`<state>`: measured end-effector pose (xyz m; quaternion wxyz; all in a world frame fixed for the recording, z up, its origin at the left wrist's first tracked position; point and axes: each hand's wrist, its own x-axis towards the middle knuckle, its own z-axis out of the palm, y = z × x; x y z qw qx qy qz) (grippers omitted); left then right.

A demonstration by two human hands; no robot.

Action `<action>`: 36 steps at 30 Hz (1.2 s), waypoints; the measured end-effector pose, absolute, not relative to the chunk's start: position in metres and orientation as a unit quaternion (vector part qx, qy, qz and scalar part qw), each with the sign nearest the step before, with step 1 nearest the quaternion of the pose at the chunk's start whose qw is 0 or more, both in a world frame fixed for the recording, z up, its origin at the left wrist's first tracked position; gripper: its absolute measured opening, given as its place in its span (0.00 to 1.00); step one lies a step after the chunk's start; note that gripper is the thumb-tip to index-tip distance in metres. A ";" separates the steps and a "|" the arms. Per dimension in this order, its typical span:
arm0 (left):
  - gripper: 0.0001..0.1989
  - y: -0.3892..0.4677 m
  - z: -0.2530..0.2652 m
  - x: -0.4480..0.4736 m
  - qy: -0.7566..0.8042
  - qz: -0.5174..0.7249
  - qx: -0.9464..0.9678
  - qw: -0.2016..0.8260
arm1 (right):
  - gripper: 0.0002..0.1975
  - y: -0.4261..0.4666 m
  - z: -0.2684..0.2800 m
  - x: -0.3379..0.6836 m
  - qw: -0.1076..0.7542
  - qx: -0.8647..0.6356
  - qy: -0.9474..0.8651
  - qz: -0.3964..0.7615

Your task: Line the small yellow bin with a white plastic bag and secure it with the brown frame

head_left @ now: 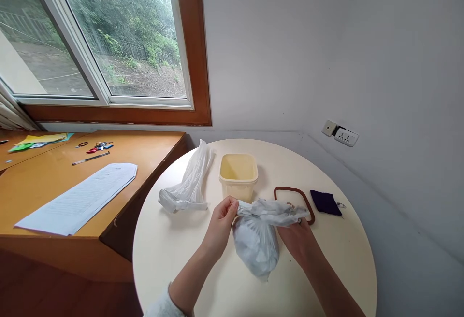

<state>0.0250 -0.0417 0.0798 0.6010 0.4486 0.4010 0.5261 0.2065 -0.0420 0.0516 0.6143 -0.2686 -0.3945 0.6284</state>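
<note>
Between my two hands hangs a filled white plastic bag, its neck gathered and twisted above a rounded bulge. My left hand pinches one end of the bag's top between thumb and fingers. At the other end, my right hand is closed on the plastic, its fingertips partly hidden by the bag. Just beyond the bag stands a pale yellow plastic bin, open at the top. A brown rounded frame lies behind my right hand, partly covered by the bag. What fills the bag cannot be made out.
A crumpled white plastic bag lies on the left of the round table. On the right is a dark purple cloth pouch. The wooden desk holds papers, a pen and keys.
</note>
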 end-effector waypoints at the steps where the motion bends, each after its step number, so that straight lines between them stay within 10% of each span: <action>1: 0.16 -0.043 0.081 0.026 0.389 0.525 0.437 0.618 | 0.07 -0.041 0.050 0.207 0.620 -0.274 -0.368 0.637; 10: 0.14 -0.044 0.086 0.030 0.328 0.550 0.456 0.619 | 0.09 -0.037 0.045 0.208 0.625 -0.357 -0.354 0.597; 17: 0.14 -0.044 0.088 0.037 0.372 0.559 0.425 0.608 | 0.14 -0.050 0.075 0.200 0.408 -0.409 -0.791 0.199; 22: 0.12 -0.048 0.093 0.034 0.397 0.538 0.488 0.562 | 0.07 -0.050 0.069 0.198 0.425 -0.416 -0.804 0.006; 36: 0.14 -0.040 0.093 0.017 0.360 0.560 0.439 0.604 | 0.13 -0.041 0.055 0.229 0.635 -0.356 -0.370 0.578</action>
